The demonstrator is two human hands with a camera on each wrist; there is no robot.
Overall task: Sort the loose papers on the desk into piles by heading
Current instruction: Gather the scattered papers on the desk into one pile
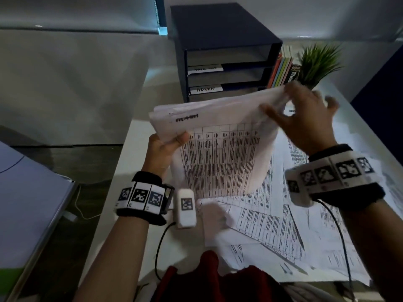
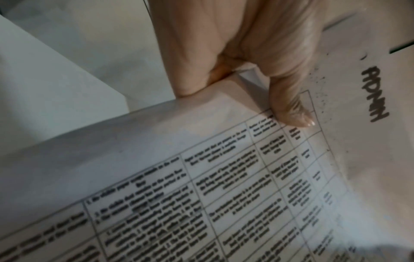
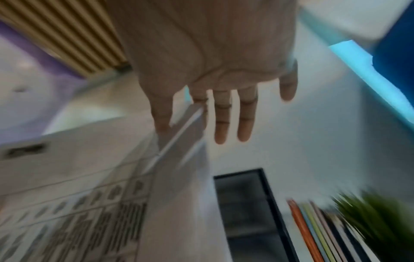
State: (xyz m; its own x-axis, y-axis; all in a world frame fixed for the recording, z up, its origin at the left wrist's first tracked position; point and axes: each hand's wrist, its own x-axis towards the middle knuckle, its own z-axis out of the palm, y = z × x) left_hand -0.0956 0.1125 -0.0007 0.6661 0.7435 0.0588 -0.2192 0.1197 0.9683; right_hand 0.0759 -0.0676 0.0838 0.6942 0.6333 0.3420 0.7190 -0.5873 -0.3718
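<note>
White sheaf of ADMIN papers (image 1: 218,136) held above the desk (image 1: 135,162): your left hand (image 1: 162,149) grips its corner, your right hand (image 1: 305,118) pinches the far edge, other fingers spread.

Table text (image 1: 220,162) unreadable; top tray label (image 1: 204,69) illegible; plant (image 3: 378,221) blurred

Both forearms are bare, and each wrist wears a black fabric wristband (image 1: 139,211) wrapped by a ring of white tiles printed with black square-code markers (image 1: 139,196). A small white box-shaped camera unit bearing one such marker (image 1: 186,208) sits at the inner side of the left wrist, with a thin black cable (image 1: 159,247) trailing from it. The right wrist's white marker band (image 1: 331,176) likewise trails a black cable (image 1: 342,236), and dark red clothing (image 1: 218,280) shows at the bottom edge.
</note>
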